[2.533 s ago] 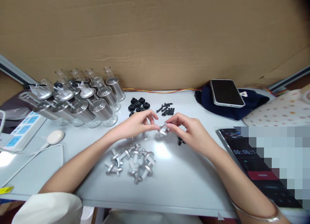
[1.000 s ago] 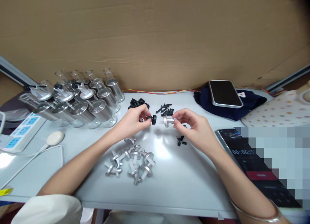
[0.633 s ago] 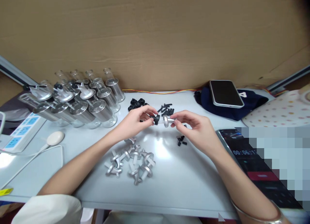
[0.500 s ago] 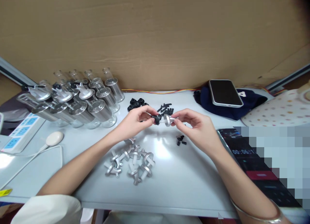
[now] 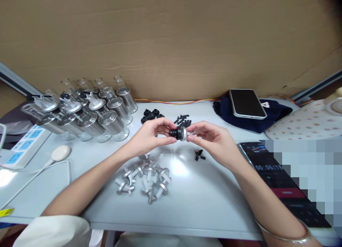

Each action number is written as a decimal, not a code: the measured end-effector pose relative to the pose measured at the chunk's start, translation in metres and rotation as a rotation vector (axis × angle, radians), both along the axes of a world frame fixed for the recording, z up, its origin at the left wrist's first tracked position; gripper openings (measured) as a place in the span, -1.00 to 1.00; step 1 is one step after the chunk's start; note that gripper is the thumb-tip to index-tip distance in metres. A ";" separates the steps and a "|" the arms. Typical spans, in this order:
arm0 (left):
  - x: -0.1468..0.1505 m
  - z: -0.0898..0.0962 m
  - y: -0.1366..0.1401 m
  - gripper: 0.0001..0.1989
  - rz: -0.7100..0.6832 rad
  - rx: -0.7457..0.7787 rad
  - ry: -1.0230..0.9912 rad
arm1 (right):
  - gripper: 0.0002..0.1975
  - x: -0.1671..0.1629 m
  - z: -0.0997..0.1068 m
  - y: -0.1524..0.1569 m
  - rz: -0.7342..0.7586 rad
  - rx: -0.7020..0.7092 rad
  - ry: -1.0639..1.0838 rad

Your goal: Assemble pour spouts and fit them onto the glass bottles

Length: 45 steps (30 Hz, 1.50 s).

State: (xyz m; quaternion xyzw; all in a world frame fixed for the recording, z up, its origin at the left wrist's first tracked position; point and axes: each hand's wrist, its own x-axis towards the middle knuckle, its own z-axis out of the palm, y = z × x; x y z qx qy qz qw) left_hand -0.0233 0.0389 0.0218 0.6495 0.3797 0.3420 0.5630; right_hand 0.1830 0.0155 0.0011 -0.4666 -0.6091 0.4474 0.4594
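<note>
My left hand pinches a black ribbed rubber stopper between thumb and fingers. From the other side, my right hand grips a silver pourer spout by its narrow end. The stopper sits on the spout's stem, up against its round flange. Below my hands lies a loose group of similar silver spouts with pale stems. Several black stoppers rest behind my left hand. Small black caps lie under my right hand, and thin black levers lie beyond both hands.
Glass bottles with metal bands crowd the left, some topped with spouts. A power strip and a white round charger lie nearby. At right are a phone on a dark cap and a large timer screen.
The black stopper has slid along the pale stem to the silver flange, covering the stem. My hands have come closer together.
</note>
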 end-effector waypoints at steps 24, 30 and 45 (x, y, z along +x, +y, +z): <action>-0.004 0.009 -0.003 -0.85 -0.017 0.150 -0.051 | -0.79 0.001 0.003 -0.007 0.200 0.174 -0.102; -0.006 0.012 -0.003 -0.84 -0.060 0.140 -0.021 | -0.75 0.000 0.006 -0.008 0.224 0.155 -0.074; -0.002 0.009 -0.004 -0.84 -0.043 0.077 -0.049 | -0.70 -0.003 0.005 -0.007 0.231 0.096 -0.059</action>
